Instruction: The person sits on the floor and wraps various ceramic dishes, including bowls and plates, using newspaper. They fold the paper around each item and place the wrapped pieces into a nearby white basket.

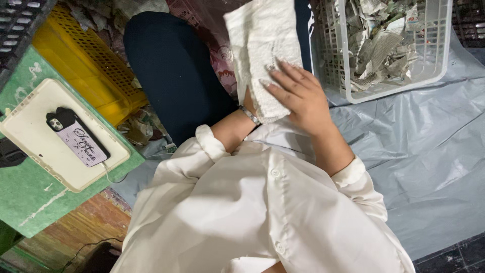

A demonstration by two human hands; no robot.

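Note:
A white crinkled paper towel [262, 45] is held up over my lap. My right hand [298, 96] lies on its lower part with the fingers stretched over it and the thumb tucked out of sight beneath. My left hand [246, 103] is almost wholly hidden behind the towel's left edge. Only its wrist with a thin silver bracelet [250, 116] shows. I wear a white buttoned shirt [262, 212] and dark trousers [172, 65].
A white plastic basket [434, 60] full of torn newspaper scraps stands at the upper right on a grey plastic sheet [429, 151]. At the left, a phone [77, 136] with a cable lies on a cream tray [30, 136] on a green board. A yellow crate [81, 60] sits behind it.

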